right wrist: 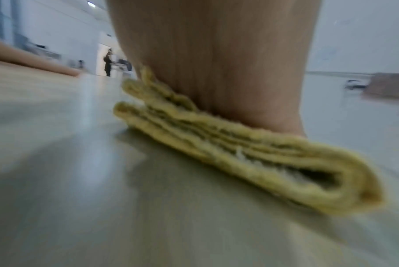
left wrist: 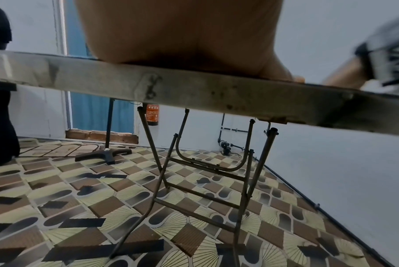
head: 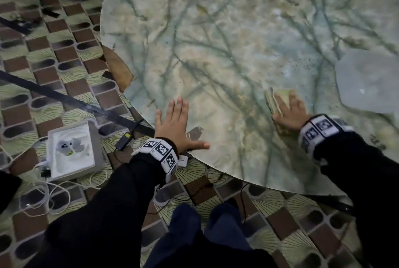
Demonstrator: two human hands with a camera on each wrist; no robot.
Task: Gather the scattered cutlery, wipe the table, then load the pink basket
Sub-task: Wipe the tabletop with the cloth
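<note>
Premises present as a bare, hall-like indoor room set up for recording, not a furnished home. Floor is covered in patterned sheet flooring (left wrist: 84, 198) of brown rectangles and cream fan shapes, marked with strips of black tape (left wrist: 81, 223). A round marble-effect tabletop (head: 216, 41) stands on a thin folding metal frame (left wrist: 216, 173). A red fire extinguisher (left wrist: 152, 113) hangs on the plain white wall (left wrist: 331, 171), with exposed pipework (left wrist: 225, 137) nearby. A black stand with a cross-shaped base (left wrist: 107, 151) stands by the wall. An open white box (head: 71, 149) and loose white cables (head: 54, 194) lie on the floor beside the table.
</note>
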